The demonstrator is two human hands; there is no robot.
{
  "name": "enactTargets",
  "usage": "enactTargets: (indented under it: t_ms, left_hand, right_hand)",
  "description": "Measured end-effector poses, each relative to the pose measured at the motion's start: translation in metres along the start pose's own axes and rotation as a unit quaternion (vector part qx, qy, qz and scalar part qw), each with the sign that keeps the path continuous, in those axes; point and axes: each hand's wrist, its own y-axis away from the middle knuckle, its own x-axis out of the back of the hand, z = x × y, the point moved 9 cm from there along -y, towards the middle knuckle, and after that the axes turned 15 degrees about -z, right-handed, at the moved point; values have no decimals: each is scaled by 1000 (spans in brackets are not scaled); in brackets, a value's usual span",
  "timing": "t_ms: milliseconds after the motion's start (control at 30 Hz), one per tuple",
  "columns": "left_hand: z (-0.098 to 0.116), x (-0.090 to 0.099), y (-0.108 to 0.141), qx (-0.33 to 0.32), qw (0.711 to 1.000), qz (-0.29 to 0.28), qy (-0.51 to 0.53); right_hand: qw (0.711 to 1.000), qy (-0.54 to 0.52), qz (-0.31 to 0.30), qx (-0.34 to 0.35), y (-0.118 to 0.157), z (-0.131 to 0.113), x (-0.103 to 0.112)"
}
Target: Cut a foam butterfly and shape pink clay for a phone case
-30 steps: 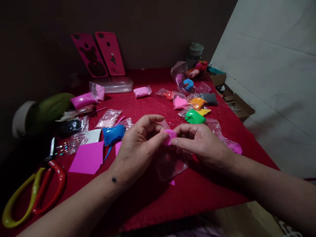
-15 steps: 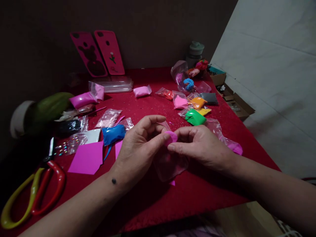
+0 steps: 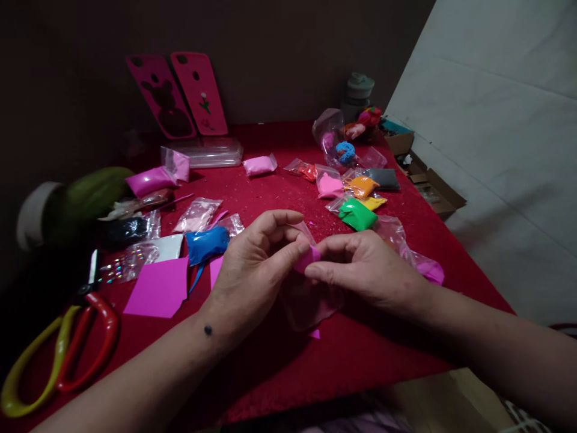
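A small pink piece (image 3: 306, 258) is pinched between both hands above the red tabletop (image 3: 279, 379). My left hand (image 3: 264, 264) grips its left side with thumb and fingers. My right hand (image 3: 363, 264) has thumb and index finger closed on its right edge. The fingers cover part of the piece. Beneath the hands lies a clear plastic sheet or case (image 3: 311, 307). A tiny pink scrap (image 3: 315, 334) is just below it. To the left of my left hand are a blue clay packet (image 3: 208, 245) and a cut pink sheet (image 3: 157, 288).
Scissors (image 3: 85, 337) with red and yellow handles lie at left. Two pink phone cases (image 3: 201, 93) lean at the back. Right of centre are green (image 3: 357, 214) and orange (image 3: 360, 186) clay packets, near a bottle (image 3: 358, 96). Boxes (image 3: 433, 186) stand beyond the right edge.
The fingers of my right hand have shifted slightly left over the pink piece, and less of it shows. Both hands keep hold of it.
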Motion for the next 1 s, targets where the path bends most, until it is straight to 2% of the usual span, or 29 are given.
enactTargets:
  t_ms: [167,333,467,700,800,1000]
  left_hand:
    - [-1,4,-2,5,1000,4,-3]
    - [-6,-2,-5,44,998,-41,28]
    - [-5,-4,-5,42,998,-45,22]
    - [-2,-10,-2,29,998,-56,-20]
    - [-5,-12,-3,53,996,-65,-7]
    - [-5,-16,-2,47,995,-87,-19]
  right_hand:
    - [998,49,39,13,3,-6,8]
    - [997,64,30,36,3,-14,8]
    - [993,73,58,78,6,-25,13]
    - [987,50,111,106,9,-27,26]
    - [986,26,103,128,8,-27,27]
    - [991,-17,63,116,4,-21,20]
